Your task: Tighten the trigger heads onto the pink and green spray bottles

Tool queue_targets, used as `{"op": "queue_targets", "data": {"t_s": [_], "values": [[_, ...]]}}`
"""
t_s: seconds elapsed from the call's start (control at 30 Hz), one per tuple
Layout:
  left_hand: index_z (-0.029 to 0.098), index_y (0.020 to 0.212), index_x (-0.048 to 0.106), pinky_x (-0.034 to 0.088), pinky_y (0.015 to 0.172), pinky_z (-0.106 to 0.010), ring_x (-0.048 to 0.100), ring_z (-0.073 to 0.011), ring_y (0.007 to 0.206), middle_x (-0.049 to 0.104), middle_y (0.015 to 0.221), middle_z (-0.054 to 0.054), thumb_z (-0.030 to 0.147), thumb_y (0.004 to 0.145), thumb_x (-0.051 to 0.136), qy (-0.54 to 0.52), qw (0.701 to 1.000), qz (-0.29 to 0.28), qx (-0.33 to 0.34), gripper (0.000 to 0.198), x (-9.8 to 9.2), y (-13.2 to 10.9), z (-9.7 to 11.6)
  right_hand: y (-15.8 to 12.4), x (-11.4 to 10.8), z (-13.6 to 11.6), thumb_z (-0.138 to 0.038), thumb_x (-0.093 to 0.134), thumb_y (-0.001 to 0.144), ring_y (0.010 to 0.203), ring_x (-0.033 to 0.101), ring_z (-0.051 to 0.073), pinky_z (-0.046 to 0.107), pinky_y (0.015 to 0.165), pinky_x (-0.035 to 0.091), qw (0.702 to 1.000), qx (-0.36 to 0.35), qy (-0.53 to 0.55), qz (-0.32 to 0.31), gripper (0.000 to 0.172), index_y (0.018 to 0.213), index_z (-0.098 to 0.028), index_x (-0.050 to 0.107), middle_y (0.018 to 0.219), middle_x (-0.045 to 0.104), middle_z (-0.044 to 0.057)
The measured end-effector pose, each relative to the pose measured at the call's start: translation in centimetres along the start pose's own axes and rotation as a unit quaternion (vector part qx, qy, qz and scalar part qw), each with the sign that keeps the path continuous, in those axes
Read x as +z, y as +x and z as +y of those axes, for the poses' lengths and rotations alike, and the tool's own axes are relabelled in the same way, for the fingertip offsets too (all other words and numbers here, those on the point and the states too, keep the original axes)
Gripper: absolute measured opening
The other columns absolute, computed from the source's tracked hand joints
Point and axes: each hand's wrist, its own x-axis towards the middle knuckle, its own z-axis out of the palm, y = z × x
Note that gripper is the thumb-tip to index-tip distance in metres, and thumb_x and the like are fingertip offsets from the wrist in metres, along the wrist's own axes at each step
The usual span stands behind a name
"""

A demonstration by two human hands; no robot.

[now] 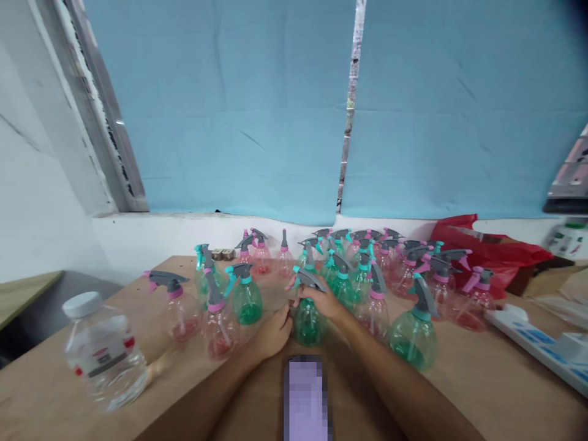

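In the middle of the table stands a green spray bottle (310,327) with a grey and teal head, some green liquid low inside it. My right hand (324,299) is closed around its neck and head, the fingers reaching over to the left. My left hand (276,327) is curled against the bottle's left side, its fingertips partly hidden. Just left of my hands are another green spray bottle (248,301) and a clear pink spray bottle (220,331). To the right stands a larger-looking green spray bottle (413,340) with its head turned.
Several pink and green spray bottles crowd the back right of the wooden table (184,392). A water bottle (105,358) stands front left. A purple pixelated object (305,398) lies before me. At right are a power strip (542,343) and a red plastic bag (496,251).
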Motion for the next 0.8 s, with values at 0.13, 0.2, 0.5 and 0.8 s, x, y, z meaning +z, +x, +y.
{"op": "queue_targets", "data": {"t_s": [0.13,0.2,0.5,0.8], "values": [[0.017,0.119,0.051,0.05,0.084,-0.036,0.067,-0.0228,0.09,0.07,0.099,-0.008,0.014,0.091,0.037,-0.01,1.0,0.003,0.004,0.032,0.0,0.06,-0.02,0.11,-0.04,0.29,-0.017,0.056,0.07,0.054,0.063,0.013,0.03,0.062,0.053,1.0,-0.006,0.006,-0.01,0.029,0.095,-0.024,0.068,0.095,0.071,0.0],[0.018,0.118,0.052,0.049,0.085,-0.036,0.067,-0.0224,0.091,0.069,0.1,-0.008,0.013,0.091,0.037,-0.015,1.0,0.006,0.008,0.031,0.0,0.07,-0.02,0.14,-0.07,0.42,-0.017,0.057,0.071,0.054,0.063,0.013,0.029,0.061,0.053,1.0,-0.005,0.006,-0.01,0.028,0.096,-0.024,0.068,0.096,0.071,0.0],[0.019,0.12,0.052,0.05,0.086,-0.035,0.067,-0.0224,0.093,0.069,0.102,-0.007,0.014,0.091,0.038,-0.008,1.0,0.005,0.01,0.033,-0.13,-0.04,0.19,-0.08,0.07,0.23,-0.017,0.058,0.066,0.053,0.063,0.015,0.029,0.058,0.052,1.0,0.005,0.016,0.012,0.015,0.078,-0.021,0.066,0.071,0.066,-0.002],[0.018,0.113,0.053,0.05,0.083,-0.034,0.066,-0.0219,0.088,0.068,0.095,-0.007,0.015,0.091,0.037,0.008,1.0,-0.001,0.007,0.027,-0.26,-0.04,0.38,-0.23,0.22,0.23,-0.018,0.056,0.07,0.051,0.06,0.012,0.029,0.061,0.053,1.0,-0.013,-0.014,0.018,0.024,0.09,-0.023,0.068,0.086,0.07,0.0]]}}
